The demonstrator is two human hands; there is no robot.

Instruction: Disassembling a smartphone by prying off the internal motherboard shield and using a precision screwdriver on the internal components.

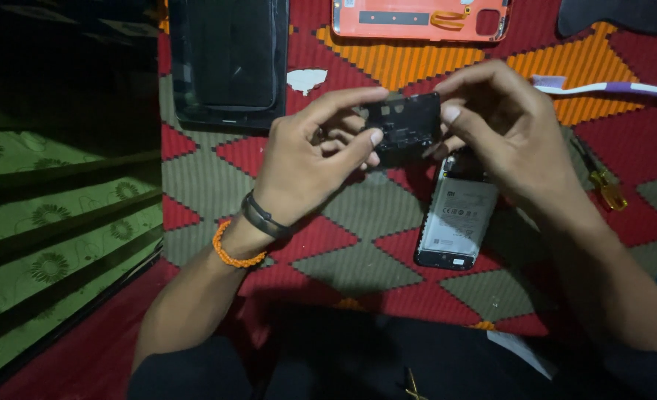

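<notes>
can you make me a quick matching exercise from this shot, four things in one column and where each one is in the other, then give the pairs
Things
1. small black cover plate
2. opened phone with battery showing
3. orange back cover
4. yellow-handled screwdriver

Places
A. at the top edge of the patterned cloth, past the hands
B. held up between the left hand and the right hand
C. on the cloth to the right of the right wrist
D. flat on the cloth just below the right hand

Pairs: 1-B, 2-D, 3-A, 4-C
</notes>
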